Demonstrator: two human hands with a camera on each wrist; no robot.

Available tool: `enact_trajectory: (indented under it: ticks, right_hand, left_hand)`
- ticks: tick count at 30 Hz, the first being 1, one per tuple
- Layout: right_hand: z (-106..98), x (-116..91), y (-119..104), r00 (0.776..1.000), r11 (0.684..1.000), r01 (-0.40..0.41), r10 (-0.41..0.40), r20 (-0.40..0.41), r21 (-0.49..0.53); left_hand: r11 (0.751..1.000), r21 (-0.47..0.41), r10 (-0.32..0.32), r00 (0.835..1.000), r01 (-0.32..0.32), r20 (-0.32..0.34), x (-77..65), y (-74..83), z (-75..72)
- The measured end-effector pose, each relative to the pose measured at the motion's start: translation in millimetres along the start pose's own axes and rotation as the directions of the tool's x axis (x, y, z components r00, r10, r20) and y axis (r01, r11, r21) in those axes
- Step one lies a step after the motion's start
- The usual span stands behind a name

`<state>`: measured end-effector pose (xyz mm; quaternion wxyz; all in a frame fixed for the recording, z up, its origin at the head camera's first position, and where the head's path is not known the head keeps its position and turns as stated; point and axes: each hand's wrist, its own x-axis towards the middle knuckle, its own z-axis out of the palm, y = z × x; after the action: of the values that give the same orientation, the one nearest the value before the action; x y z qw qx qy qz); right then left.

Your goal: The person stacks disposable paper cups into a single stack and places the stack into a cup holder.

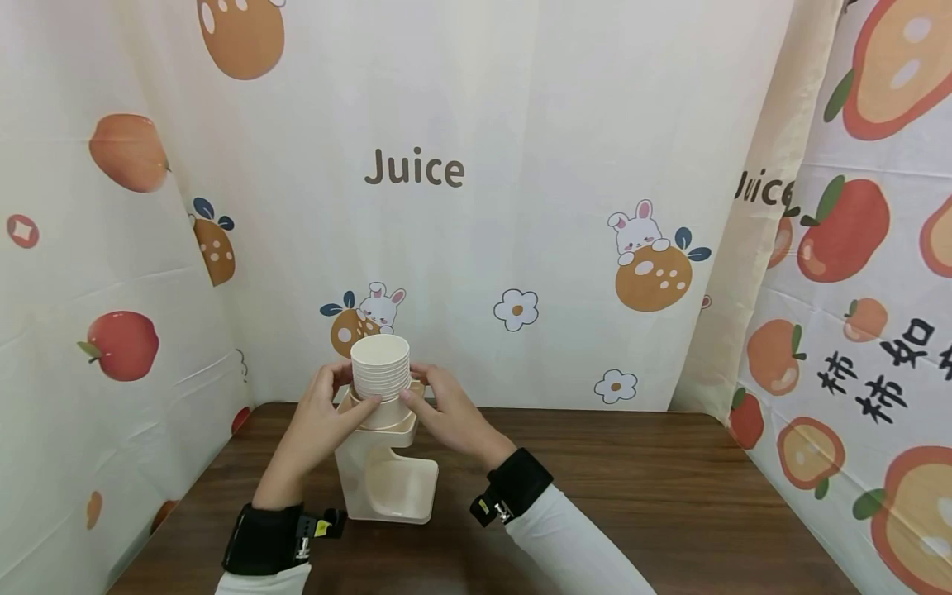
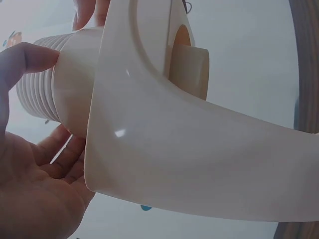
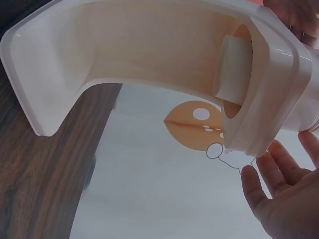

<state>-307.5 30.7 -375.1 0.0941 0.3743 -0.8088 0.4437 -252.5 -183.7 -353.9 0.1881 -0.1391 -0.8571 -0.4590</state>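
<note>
- Curtains printed with fruit hang round three sides; on the far left panel (image 1: 111,273) oranges and a red apple show, with no writing I can read there.
- Left hand (image 1: 323,413) holds the left side of the stack of paper cups (image 1: 380,373); its grip is partly closed, thumb and fingers curled onto the ribbed rims.
- From the left wrist view alone you see the thumb (image 2: 30,57) pressed on the stacked rims (image 2: 37,89) and the other fingers (image 2: 62,157) cupped beneath, beside the holder's smooth side wall (image 2: 164,149).
- Cup stack sits upright in the ring at the top of the cream cup dispenser (image 1: 385,475), which stands on the dark wooden counter (image 1: 632,496), towards its left and back.
- Back curtain (image 1: 521,124) reads "Juice" in brown letters, with rabbits, oranges and small flowers printed below.
- Right hand (image 1: 446,413) holds the stack's right side, fingers bent round it in a partly closed grip.
- Only the right wrist view shows the dispenser's underside: the bottom cup (image 3: 230,74) pokes down through the round opening, and the curved foot (image 3: 50,74) rests on the counter; the fingers (image 3: 279,174) there lie loosely spread below the ring.
- Right curtain (image 1: 855,248) shows "Juice" partly folded away, and black Chinese characters, cut at the edge.
</note>
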Motion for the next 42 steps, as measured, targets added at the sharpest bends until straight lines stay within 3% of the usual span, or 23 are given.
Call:
enact_trajectory:
  ticks: [18, 28, 42]
  right_hand:
    - [0, 4, -6, 0.999, 1.000, -0.026, 0.026, 0.032, 0.000]
    - [-4, 12, -17, 0.996, 0.991, -0.081, 0.083, -0.012, 0.105]
    - [-4, 15, -15, 0.997, 0.988, -0.077, 0.080, -0.016, 0.132]
  left_hand:
    - [0.999, -0.022, -0.048, 0.999, 0.048, -0.019, 0.6, -3.7, 0.5]
    - [0.996, -0.064, -0.062, 0.998, 0.060, -0.032, 3.4, -2.9, 0.7]
    - [0.994, -0.083, -0.071, 0.996, 0.066, -0.055, 1.0, -3.3, 1.9]
